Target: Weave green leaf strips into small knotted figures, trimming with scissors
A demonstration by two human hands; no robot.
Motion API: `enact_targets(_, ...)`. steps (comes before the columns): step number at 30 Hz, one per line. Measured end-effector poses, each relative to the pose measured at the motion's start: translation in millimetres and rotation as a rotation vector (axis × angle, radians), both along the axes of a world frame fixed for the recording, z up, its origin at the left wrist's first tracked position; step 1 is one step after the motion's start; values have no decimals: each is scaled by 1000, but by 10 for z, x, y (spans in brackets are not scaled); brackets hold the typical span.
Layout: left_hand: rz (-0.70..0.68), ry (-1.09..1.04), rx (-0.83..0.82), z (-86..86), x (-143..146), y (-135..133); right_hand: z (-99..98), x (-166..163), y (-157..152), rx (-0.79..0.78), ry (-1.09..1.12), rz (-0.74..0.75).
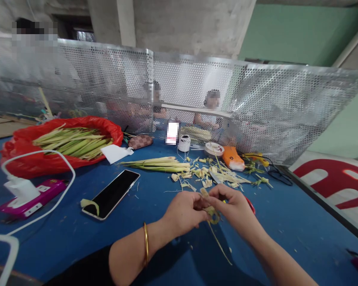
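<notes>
The blue tabletop (155, 204) is the work surface; take the joined hands as the clock's centre. Between 9 and 10 o'clock sits the red plastic bag (47, 169), open and filled with long green-yellow leaves (74, 143). Pale scraps (207, 173) spread at 12 o'clock; working just short of them seems wise, since bits could catch in the work. The bundle of leaf strips (155, 163) lies at 10 o'clock, all roughly 1 way, handy for drawing out 1 piece at a time. The phone (115, 194) is at 9 o'clock, a curl of leaf on its near end.

Both hands meet over the table: the left hand (179, 212) curls round the small yellowish leaf piece (214, 215), and the right hand (232, 204) pinches its upper part between thumb and forefinger. Exact fingertip contact is partly hidden. A light, steady left hold should suit while the right pinch shapes; squeezing harder could split the fibre. The thin strand (220, 243) hangs toward 5 o'clock and is best left free of both wrists.
</notes>
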State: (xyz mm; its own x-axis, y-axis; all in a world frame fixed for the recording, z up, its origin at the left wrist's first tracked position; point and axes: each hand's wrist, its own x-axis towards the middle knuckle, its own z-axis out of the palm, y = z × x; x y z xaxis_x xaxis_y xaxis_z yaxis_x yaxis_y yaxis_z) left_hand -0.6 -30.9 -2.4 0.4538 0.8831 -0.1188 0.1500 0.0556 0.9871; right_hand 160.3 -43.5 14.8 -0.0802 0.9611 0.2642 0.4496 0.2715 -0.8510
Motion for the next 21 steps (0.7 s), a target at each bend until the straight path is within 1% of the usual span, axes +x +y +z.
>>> enact_targets(2,-56,-18,-51,-6,0,-13,18,-18,-14,-26,111,-49)
enact_targets(5,-171,-32,-134,-6,-3,-19,46,-46,-38,-9,223,-128)
enact_targets(7,-178,-37,-166,15,-9,-12,63,-52,-44,27,242,-167)
enact_targets(9,-155,-49,-178,55,-18,-6,74,-42,-39,51,233,-196)
enact_targets(11,-164,-54,-175,98,-31,-10,73,-26,-30,50,219,-203)
enact_targets(15,-313,-53,-151,121,-49,-66,14,-44,-23,62,160,-168)
enact_targets(18,-413,-39,-210,86,-48,-105,-56,-74,-12,80,88,-77)
enact_targets(20,-399,-41,-243,71,-42,-103,-79,-44,14,97,5,-66)
enact_targets(21,-344,-52,-250,72,-38,-92,-78,-7,34,123,-44,-100)
